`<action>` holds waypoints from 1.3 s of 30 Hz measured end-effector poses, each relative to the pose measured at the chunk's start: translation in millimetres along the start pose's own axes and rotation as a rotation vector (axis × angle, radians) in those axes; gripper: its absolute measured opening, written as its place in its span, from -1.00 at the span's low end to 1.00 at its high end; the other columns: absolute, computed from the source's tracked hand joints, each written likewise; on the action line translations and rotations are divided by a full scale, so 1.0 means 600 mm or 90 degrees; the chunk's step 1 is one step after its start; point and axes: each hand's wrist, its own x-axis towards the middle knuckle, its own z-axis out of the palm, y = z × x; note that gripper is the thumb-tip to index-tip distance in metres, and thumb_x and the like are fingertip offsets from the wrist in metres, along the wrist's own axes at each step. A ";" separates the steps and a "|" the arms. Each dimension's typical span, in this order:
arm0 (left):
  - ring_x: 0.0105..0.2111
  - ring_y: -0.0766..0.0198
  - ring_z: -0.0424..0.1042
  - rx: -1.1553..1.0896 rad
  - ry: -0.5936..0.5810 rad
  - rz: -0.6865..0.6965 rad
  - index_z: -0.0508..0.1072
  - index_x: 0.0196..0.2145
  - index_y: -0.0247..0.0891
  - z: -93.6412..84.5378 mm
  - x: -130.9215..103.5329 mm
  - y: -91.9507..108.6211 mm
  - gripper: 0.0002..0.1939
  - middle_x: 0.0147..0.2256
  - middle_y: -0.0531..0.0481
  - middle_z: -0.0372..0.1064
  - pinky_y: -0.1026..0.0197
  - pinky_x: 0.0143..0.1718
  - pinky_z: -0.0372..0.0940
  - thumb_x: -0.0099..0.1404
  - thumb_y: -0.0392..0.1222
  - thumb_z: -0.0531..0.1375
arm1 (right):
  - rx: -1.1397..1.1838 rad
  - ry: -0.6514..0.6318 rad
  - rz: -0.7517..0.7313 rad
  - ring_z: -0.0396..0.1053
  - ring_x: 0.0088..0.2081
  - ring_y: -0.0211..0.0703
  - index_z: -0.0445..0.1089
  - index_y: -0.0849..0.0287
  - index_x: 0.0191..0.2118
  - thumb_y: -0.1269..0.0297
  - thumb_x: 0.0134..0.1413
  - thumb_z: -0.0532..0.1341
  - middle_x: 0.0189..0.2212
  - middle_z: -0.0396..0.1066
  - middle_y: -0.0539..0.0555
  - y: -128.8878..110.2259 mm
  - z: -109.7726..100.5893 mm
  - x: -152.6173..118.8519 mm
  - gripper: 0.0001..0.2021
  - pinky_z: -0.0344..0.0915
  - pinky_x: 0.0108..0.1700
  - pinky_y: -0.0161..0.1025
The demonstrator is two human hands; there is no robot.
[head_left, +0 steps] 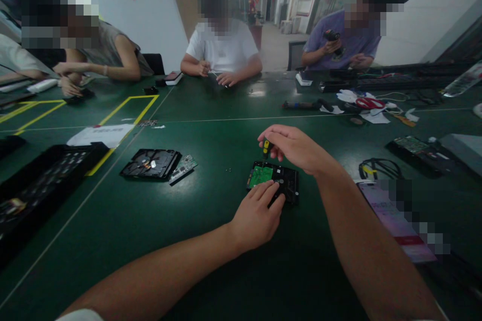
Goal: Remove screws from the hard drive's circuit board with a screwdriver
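On the green table in front of me lies a hard drive (289, 180), with its green circuit board (261, 174) facing up. My left hand (258, 213) rests on the drive's near side, fingers extended and slightly apart over the top. A small black-and-yellow screwdriver (267, 148) stands upright in the fingers of my right hand (291, 148), which is closed on it. The driver's tip is over the far edge of the board; whether it sits in a screw is too small to tell. A few tiny screws (228, 170) lie left of the drive.
Farther left are another hard drive (150, 164) and a loose circuit board (184, 169). A long black tray (48, 175) takes up the left side. On the right are a phone (399, 220), a coiled cable (380, 168) and another drive (416, 153). Several people sit across the table.
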 end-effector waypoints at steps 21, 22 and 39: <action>0.36 -0.12 0.20 -0.009 -0.013 -0.003 0.35 0.27 -0.30 -0.001 -0.003 -0.002 -0.54 0.32 -0.32 0.24 -0.17 0.32 0.25 0.49 -0.17 0.06 | -0.114 0.020 -0.047 0.35 -0.38 -0.16 0.57 0.07 -0.11 0.23 0.29 0.16 -0.33 0.51 0.03 -0.022 -0.006 -0.010 -0.76 0.24 -0.31 -0.23; 0.36 -0.13 0.20 -0.008 -0.014 -0.003 0.35 0.28 -0.31 -0.001 -0.002 -0.002 -0.54 0.32 -0.32 0.24 -0.17 0.32 0.25 0.49 -0.17 0.05 | -0.117 0.019 -0.048 0.36 -0.37 -0.16 0.58 0.08 -0.11 0.23 0.30 0.15 -0.33 0.52 0.03 -0.023 -0.006 -0.010 -0.76 0.24 -0.30 -0.23; 0.36 -0.16 0.20 -0.010 -0.024 -0.002 0.33 0.28 -0.34 -0.004 -0.001 -0.004 -0.53 0.34 -0.34 0.21 -0.16 0.34 0.22 0.49 -0.17 0.04 | -0.156 -0.002 -0.063 0.38 -0.40 -0.17 0.58 0.11 -0.12 0.20 0.34 0.14 -0.37 0.52 0.03 -0.031 -0.012 -0.012 -0.75 0.25 -0.32 -0.24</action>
